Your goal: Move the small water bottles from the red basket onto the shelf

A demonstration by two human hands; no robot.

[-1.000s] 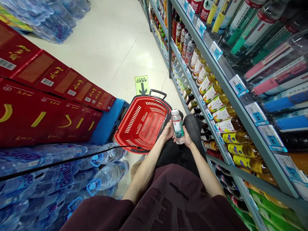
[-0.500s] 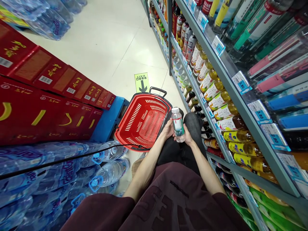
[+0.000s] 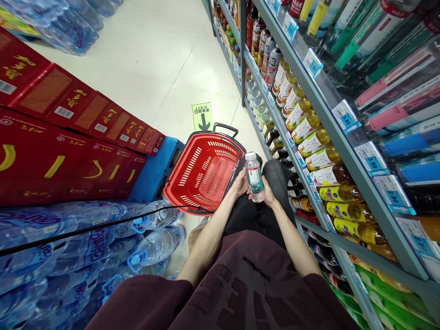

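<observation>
A small clear water bottle [image 3: 255, 178] with a white cap and a red-and-green label is held between both hands above my knees. My left hand [image 3: 240, 184] grips its left side, fingers partly hidden behind it. On the lower right side, my right hand [image 3: 268, 193] is closed around the bottle, its fingers partly out of sight. Just left of the hands a red shopping basket [image 3: 192, 169] with black handles rests on the floor, nothing visible inside.
Shelves of drinks [image 3: 323, 146] with price tags run along my right. Stacked red cartons [image 3: 68, 160] stand on a blue pallet [image 3: 154, 169] at the left. Large water bottles [image 3: 160, 245] crowd the lower left. A green exit sign [image 3: 202, 116] marks the floor ahead.
</observation>
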